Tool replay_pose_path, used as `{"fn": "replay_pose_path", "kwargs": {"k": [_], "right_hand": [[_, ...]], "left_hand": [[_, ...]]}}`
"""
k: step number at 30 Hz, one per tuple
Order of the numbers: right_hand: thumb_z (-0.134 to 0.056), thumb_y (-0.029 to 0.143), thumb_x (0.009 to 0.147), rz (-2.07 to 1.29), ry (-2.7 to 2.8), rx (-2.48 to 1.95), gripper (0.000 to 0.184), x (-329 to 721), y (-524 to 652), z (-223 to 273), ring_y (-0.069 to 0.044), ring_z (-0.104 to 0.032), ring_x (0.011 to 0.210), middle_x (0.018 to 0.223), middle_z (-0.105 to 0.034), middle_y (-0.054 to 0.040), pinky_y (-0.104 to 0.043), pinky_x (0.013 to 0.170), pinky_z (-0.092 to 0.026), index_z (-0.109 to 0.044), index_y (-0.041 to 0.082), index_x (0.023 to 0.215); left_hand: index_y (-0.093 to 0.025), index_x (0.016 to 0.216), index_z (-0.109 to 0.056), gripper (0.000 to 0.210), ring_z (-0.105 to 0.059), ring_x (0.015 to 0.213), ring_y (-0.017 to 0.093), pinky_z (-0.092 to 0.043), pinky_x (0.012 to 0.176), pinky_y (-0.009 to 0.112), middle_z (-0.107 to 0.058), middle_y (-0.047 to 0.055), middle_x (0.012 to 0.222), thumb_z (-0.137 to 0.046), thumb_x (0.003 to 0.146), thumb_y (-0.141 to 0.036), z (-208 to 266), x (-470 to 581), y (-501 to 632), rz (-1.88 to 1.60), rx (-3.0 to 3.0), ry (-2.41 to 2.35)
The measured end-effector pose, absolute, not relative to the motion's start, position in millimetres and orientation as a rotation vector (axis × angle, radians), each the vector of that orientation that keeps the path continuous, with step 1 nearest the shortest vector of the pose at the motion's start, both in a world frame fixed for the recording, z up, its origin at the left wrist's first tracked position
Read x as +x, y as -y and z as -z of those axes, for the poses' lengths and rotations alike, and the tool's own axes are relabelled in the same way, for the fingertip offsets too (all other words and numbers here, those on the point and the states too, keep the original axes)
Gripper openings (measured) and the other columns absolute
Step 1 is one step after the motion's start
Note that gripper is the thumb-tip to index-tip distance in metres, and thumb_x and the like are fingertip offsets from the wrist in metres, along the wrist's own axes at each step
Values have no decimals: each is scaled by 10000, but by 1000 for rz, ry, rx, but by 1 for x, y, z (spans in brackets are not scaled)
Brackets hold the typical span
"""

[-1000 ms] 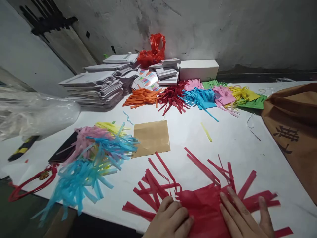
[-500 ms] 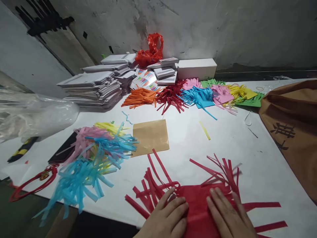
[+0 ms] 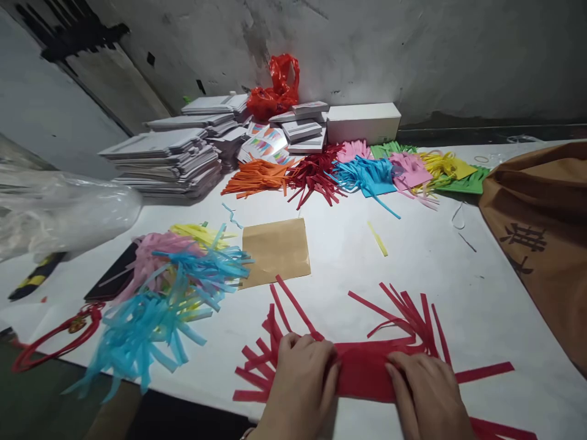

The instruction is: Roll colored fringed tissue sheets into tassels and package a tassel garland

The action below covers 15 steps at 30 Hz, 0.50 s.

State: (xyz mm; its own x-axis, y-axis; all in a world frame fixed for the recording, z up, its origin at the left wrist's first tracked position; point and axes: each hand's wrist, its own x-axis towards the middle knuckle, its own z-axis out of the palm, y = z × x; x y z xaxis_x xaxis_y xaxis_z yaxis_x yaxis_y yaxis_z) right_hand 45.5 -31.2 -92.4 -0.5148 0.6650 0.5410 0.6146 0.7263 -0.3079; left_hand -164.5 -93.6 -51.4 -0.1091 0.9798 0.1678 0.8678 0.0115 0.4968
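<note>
A red tissue paper sheet point(image 3: 364, 373) with strips cut at both ends lies at the front edge of the white table. Its plain middle shows between my hands as a short band. My left hand point(image 3: 300, 379) is closed on the band's left side, fingers bent and thumb along the near face. On the right side, my right hand point(image 3: 424, 391) grips it the same way, fingers curled over the top. Red strips fan out past both hands. My fingertips are partly hidden behind the paper and knuckles.
Blue tissue fringes point(image 3: 137, 336) hang over the table's front left edge, near a red cord point(image 3: 55, 348). Brown paper point(image 3: 275, 250) lies mid-table. Behind are colored tassel bundles point(image 3: 362, 174), stacked white packets point(image 3: 165, 165) and a white box point(image 3: 364, 122). A brown bag point(image 3: 541, 232) occupies the right.
My hands went from lying flatter on the red paper to curling round its sides. The paper's near part has come up, so its middle looks shorter and its lower edge shows.
</note>
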Motion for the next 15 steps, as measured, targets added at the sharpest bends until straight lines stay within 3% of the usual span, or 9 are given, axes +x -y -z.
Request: {"fn": "replay_pose_path", "kwargs": {"k": [8,12,15], "right_hand": [[-414,328,1077,-11,2326,-1126,283,30,18,97,-191,-619,702,801,-668,-30,-370,749,-447,-606,143,1172],[-522,260,1029,124,2282,-1029,243,37,19,88,-280,-671,929,1015,-711,-142,-463,873,-482,-632,107,1182],[-560,195,1003,20,2277,-725,149,41,27,86,-235,-701,924,953,-756,-73,-436,966,-468,-692,167,1068]], "left_hand": [[-198,898,-627,225,-595,776,257,-385,801,441,-694,53,844,-441,916,-73,52,-164,83,-379,1839,-2121],[-203,891,-627,216,-577,757,239,-386,796,418,-686,41,826,-452,913,-79,54,-166,84,-391,1848,-2099],[-204,867,-616,198,-558,718,229,-383,777,406,-664,30,778,-465,895,-79,56,-167,85,-489,1918,-2096]]}}
